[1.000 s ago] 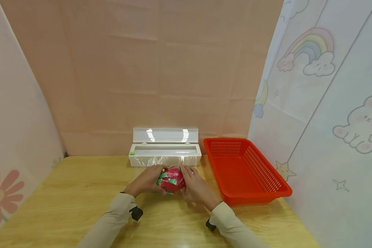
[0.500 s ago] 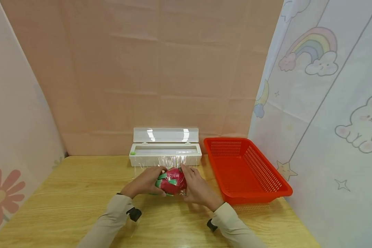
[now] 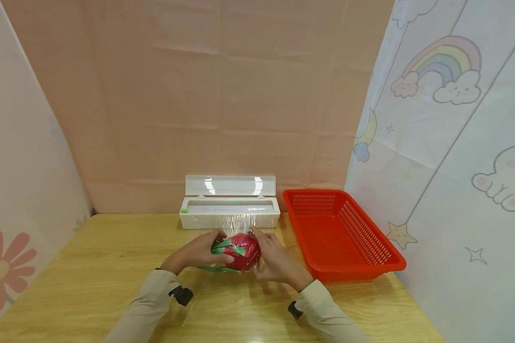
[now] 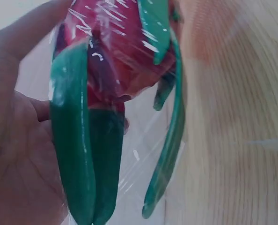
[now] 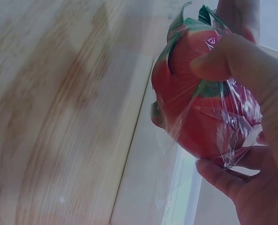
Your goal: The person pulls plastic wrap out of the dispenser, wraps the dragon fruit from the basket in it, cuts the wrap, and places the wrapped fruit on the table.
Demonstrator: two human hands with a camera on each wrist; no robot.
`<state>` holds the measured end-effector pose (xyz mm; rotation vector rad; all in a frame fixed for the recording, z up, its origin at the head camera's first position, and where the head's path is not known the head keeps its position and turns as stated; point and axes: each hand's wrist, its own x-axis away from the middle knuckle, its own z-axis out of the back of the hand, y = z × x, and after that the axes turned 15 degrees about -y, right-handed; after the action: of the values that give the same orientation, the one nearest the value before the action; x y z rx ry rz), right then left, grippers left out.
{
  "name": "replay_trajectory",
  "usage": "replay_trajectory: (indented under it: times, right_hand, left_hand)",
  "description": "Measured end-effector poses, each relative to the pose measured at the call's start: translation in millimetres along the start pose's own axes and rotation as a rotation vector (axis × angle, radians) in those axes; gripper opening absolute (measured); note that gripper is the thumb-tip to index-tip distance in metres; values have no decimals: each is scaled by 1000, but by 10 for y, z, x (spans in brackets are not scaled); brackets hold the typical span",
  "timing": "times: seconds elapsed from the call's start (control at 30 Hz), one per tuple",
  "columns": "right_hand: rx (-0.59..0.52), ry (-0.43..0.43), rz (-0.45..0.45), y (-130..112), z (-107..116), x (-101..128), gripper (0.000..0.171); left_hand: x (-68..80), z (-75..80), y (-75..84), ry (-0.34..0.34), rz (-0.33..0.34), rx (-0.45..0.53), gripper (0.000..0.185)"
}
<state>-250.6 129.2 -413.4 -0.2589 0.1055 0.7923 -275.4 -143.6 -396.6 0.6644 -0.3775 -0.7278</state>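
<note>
Dragon fruit (image 3: 239, 251) now tilted, basket (image 3: 386, 259) alongside.

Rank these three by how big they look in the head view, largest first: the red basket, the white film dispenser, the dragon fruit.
1. Red basket, largest.
2. White film dispenser, lid open.
3. Dragon fruit, smallest, partly covered by both hands, though nearer the camera.

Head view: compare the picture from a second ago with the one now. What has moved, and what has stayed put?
Both hands, left hand and right hand, have turned the dragon fruit in the cling film, so its green leaves now point left. Neither hand let go. The film dispenser, red basket and table stayed as they were.
</note>
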Motion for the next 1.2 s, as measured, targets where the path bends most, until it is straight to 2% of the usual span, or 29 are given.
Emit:
replay_trajectory:
  times: [0.2,0.33,0.6,1.2]
  right_hand:
    - [-10,6,-2,-36,24,42,117]
    - [-30,8,7,-69,34,69,113]
    - [-70,17,19,-129,52,104,104]
    - [-132,-25,13,-215,121,198,102]
  left_hand:
    - [57,27,1,9,-83,2,40]
    - [95,3,-22,-1,-130,25,31]
    - [147,-11,29,8,-144,35,28]
    - [195,-44,50,-21,-147,79,27]
